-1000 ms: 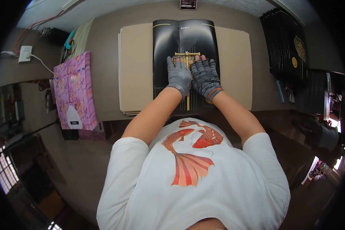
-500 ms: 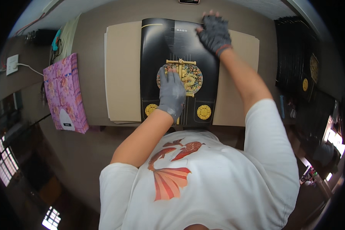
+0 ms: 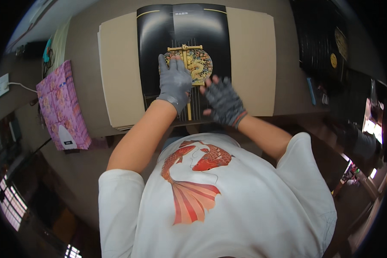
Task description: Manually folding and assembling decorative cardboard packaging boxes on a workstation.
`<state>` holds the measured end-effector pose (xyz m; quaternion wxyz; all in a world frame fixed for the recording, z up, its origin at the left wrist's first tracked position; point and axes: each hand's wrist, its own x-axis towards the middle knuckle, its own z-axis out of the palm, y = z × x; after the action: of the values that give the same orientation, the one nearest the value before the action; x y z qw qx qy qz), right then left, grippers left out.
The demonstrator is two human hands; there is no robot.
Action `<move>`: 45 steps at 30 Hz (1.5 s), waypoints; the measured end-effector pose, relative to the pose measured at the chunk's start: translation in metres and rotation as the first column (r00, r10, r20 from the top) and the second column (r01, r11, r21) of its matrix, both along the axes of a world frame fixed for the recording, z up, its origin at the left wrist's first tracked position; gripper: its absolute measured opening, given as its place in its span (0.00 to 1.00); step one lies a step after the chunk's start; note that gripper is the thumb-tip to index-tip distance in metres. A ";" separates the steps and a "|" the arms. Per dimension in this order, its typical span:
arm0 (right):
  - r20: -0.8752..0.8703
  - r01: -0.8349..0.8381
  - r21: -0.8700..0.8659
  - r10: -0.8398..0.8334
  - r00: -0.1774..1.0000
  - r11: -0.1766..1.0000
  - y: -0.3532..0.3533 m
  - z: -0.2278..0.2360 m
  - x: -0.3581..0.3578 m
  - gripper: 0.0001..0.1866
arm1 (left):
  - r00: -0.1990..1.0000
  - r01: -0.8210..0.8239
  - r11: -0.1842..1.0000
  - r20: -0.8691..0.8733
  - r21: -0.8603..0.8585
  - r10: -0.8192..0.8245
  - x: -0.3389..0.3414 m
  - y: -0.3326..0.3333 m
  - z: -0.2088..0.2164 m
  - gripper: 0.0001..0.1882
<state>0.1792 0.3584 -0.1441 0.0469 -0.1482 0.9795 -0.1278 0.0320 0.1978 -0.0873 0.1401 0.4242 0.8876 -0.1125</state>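
Observation:
A glossy black printed sheet (image 3: 155, 38) with gold trim lies over a stack of tan cardboard (image 3: 251, 64) in front of me. A round colourful dragon emblem (image 3: 202, 66) with a gold clasp print is at its middle. My left hand (image 3: 175, 81), in a grey glove, rests on the emblem's left part with fingers stretched out flat. My right hand (image 3: 223, 101), in a dark fingerless-tipped glove, is over the sheet's lower right part, fingers apart, just below the emblem. Neither hand grips anything. The sheet's lower right corner is partly hidden by my right hand.
A pile of folded purple floral packaging (image 3: 62, 101) sits at the table's left edge, near a white wall socket (image 3: 3, 85) with a cable. To the far right is a stack of black printed sheets (image 3: 316, 38). A slim blue object (image 3: 311, 91) lies below that stack.
My right hand has come from the sheet's far right corner down to its near right part. My left hand remains on the emblem. The view has shifted, so the sheet appears higher and further left.

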 end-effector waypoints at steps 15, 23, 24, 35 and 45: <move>-0.308 0.403 0.057 -0.368 0.877 0.913 -0.067 -0.019 -0.071 0.26 | 0.988 0.101 0.976 0.099 0.194 -0.122 -0.020 -0.046 -0.022 0.64; -0.248 0.368 0.006 -0.355 0.901 0.930 -0.071 -0.030 -0.072 0.34 | 0.912 0.342 0.782 0.018 0.521 -0.411 -0.082 -0.080 -0.055 0.55; -0.246 0.372 0.006 -0.359 0.900 0.928 -0.071 -0.029 -0.071 0.34 | 0.920 0.341 0.749 -0.037 0.568 -0.391 -0.091 -0.077 -0.057 0.54; -0.103 0.369 -0.002 -0.367 0.924 0.930 -0.077 -0.018 -0.068 0.34 | 0.963 0.164 0.904 -0.262 0.394 -0.060 -0.265 -0.021 -0.085 0.48; -0.230 0.396 0.008 -0.383 0.894 0.918 -0.072 -0.024 -0.074 0.31 | 0.977 0.192 0.904 -0.156 0.383 -0.142 -0.103 -0.095 -0.068 0.54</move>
<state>0.1051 0.2864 -0.1684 -0.0864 0.0387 0.9914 -0.0904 -0.0711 0.1027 -0.1548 -0.0145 0.5104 0.8592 0.0313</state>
